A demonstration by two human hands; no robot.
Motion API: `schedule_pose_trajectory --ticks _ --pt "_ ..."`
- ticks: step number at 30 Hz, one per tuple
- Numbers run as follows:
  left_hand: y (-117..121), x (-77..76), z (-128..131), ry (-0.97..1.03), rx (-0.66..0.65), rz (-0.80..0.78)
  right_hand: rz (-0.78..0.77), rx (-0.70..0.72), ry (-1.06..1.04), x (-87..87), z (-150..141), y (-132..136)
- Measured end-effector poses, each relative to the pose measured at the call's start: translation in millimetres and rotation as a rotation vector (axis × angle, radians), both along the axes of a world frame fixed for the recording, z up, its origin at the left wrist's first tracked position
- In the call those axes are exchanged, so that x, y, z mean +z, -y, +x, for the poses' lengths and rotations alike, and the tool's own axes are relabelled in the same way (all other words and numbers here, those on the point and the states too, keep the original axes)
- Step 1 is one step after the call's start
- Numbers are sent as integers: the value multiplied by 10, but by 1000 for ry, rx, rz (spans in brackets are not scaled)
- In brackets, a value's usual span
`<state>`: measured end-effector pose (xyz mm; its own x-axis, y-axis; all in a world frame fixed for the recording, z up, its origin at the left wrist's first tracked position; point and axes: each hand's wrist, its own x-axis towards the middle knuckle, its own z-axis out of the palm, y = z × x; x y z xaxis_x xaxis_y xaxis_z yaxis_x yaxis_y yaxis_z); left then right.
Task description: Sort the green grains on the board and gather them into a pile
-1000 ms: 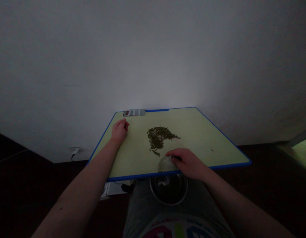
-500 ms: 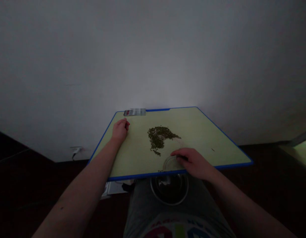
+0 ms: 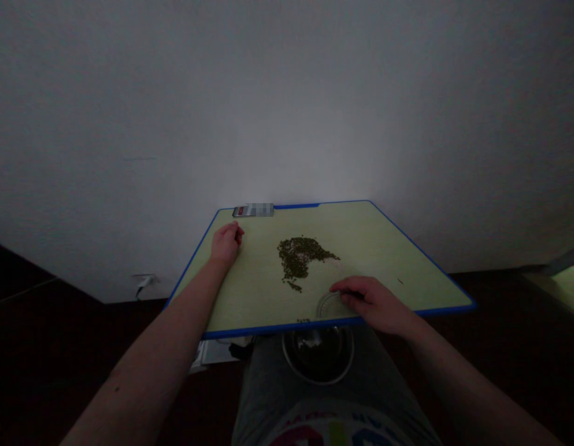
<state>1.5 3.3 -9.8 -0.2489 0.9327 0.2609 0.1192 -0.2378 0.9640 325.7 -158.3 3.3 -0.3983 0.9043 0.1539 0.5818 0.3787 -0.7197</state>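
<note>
My right hand point(image 3: 373, 301) pinches a clear, curved protractor point(image 3: 327, 303) with markings along its arc, near the front edge of the small table point(image 3: 384, 248). A patch of small green beans point(image 3: 296, 257), probably mung beans, is spread over the middle of the tabletop. A few more beans point(image 3: 304, 320) lie at the front edge, left of the protractor. Below that edge, a round metal bowl point(image 3: 319, 356) rests on my lap; its dark contents are hard to make out. My left hand point(image 3: 226, 241) lies at the table's left side with its fingers curled and nothing visible in them.
A phone point(image 3: 252, 210) lies at the table's back left, near the wall point(image 3: 287, 111). One thin dark sliver point(image 3: 400, 281) is on the right part of the tabletop. A plug with a cable point(image 3: 145, 283) sits in the wall at the left.
My right hand has slid the protractor rightward along the front edge, exposing a few beans there. My left hand and the bean patch stay in place.
</note>
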Motion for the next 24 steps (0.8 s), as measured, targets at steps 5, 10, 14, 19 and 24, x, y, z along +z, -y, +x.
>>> schedule_pose_trajectory --ticks 5,10,14,19,24 --pt "-6 -10 -10 -11 0 -5 44 -35 29 3 16 -25" --pt "-15 -23 -22 -56 -7 -8 149 -51 114 29 -145 -67" --pt "-19 -21 -15 -69 -3 -8 199 -10 135 44 -339 -112" --pt "4 12 11 -75 4 -27 229 20 119 63 -485 -143" --pt "28 41 25 -112 29 -27 189 45 86 73 -473 -113"
